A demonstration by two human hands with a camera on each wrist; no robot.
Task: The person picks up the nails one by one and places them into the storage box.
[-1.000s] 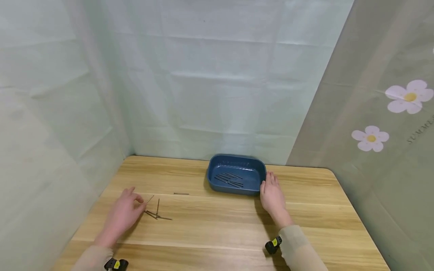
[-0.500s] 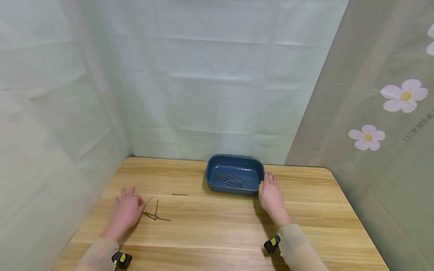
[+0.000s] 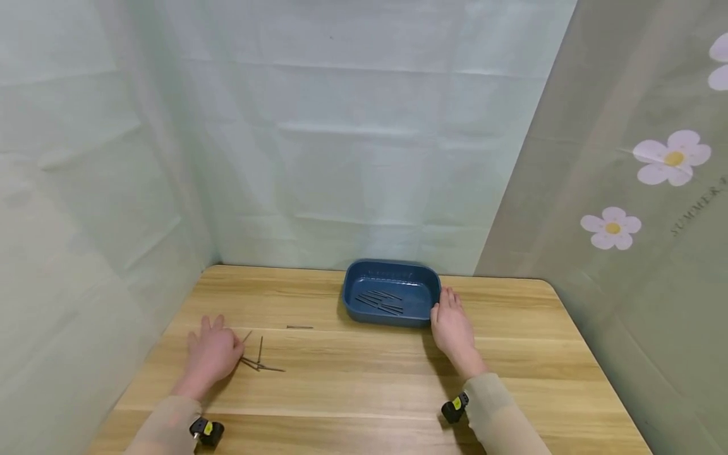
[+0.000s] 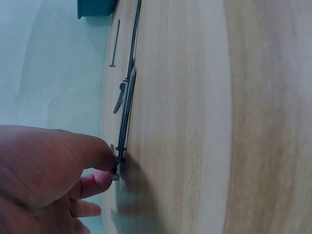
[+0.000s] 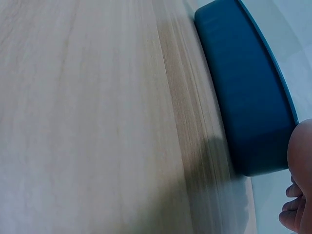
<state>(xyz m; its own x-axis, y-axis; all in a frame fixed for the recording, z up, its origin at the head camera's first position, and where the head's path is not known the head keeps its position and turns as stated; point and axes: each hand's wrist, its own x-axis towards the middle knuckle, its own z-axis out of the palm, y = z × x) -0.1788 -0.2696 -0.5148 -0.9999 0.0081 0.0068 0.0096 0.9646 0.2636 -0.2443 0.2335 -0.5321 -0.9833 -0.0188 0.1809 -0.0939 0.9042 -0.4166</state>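
Note:
At the left of the table, my left hand point(image 3: 212, 354) pinches a nail point(image 3: 247, 336) between thumb and index finger; the nail's head point(image 4: 115, 177) pokes out below the fingertips in the left wrist view. Right beside those fingers lies a small group of crossed nails point(image 3: 267, 368). A single nail point(image 3: 299, 327) lies apart, farther back. My right hand point(image 3: 453, 328) rests with straight fingers against the right end of a blue rectangular dish point(image 3: 389, 320). Several nails point(image 3: 380, 302) lie on the dish's bottom. In the right wrist view the dish wall point(image 5: 248, 92) hides its inside.
The wooden table point(image 3: 352, 392) ends at the back near a pale hanging cloth point(image 3: 341, 158). A cloth with flowers point(image 3: 654, 284) hangs along the right. Each wrist carries a small black camera, such as the one point(image 3: 455, 407) on the right.
My left thumb and index finger have closed on a nail beside the group. The right hand stays at the dish. The whole head view has shifted slightly.

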